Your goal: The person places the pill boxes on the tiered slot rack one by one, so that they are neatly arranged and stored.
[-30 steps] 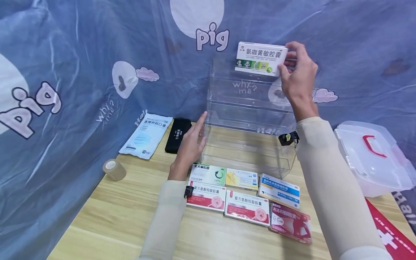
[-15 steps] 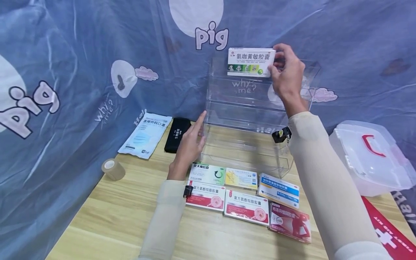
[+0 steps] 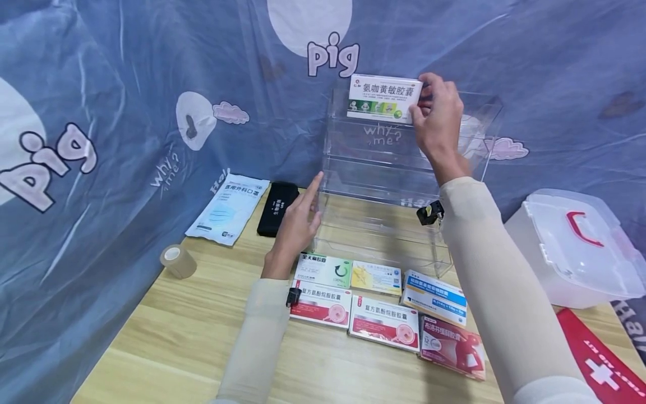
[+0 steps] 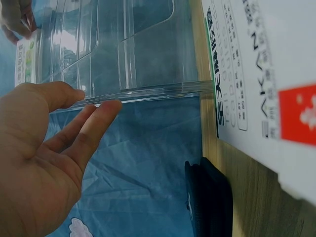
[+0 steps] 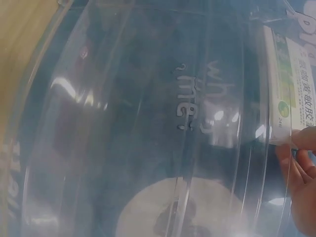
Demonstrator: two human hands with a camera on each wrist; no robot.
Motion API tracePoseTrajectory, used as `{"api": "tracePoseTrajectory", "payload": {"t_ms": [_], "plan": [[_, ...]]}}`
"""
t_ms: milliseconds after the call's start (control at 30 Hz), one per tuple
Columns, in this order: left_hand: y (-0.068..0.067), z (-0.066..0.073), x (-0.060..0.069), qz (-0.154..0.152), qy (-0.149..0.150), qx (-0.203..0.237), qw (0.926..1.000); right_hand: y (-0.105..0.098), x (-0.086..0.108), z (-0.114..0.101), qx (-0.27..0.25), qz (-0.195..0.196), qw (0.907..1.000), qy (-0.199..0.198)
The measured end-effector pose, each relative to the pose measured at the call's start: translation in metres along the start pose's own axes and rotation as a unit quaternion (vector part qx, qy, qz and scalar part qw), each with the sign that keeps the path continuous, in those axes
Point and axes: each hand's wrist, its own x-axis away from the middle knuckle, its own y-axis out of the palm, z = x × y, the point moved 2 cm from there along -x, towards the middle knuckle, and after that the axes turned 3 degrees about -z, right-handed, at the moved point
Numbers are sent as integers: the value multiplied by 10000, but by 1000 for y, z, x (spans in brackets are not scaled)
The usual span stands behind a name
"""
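Observation:
A clear tiered rack [image 3: 378,224] stands on the table. At its top tier, my right hand [image 3: 440,120] pinches the right end of a white and green medicine box [image 3: 383,100], which is upright with its printed face toward me. The right wrist view shows the thumb and fingers on the end of that box [image 5: 285,89], behind clear plastic. My left hand [image 3: 295,224] rests its straight fingers against the rack's left side. In the left wrist view the fingertips of my left hand [image 4: 54,143] touch the clear side panel [image 4: 163,90].
Several medicine boxes lie before the rack, including a red and white one [image 3: 383,324] and a blue one [image 3: 435,297]. Leftward are a mask packet [image 3: 227,210], a black pouch [image 3: 276,210] and a tape roll [image 3: 178,262]. A lidded clear bin [image 3: 575,247] and red kit [image 3: 603,359] are right.
My right hand has moved left and slightly down with the white and green box, bringing it toward the left part of the top tier. The left hand has stayed against the rack's side.

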Motion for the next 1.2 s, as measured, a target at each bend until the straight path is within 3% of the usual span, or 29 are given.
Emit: {"api": "tracePoseTrajectory", "payload": {"t_ms": [267,533,1200], "plan": [[0,1,0,-20,-31,16,10000,8,1,-6,256,-328,9978,-518],[1,1,-2,-23,50,-78,10000,10,4,-9,205,-538,9978,-339],[-1,1,0,-21,-13,22,10000,14,10,-9,89,-693,9969,-357]]}}
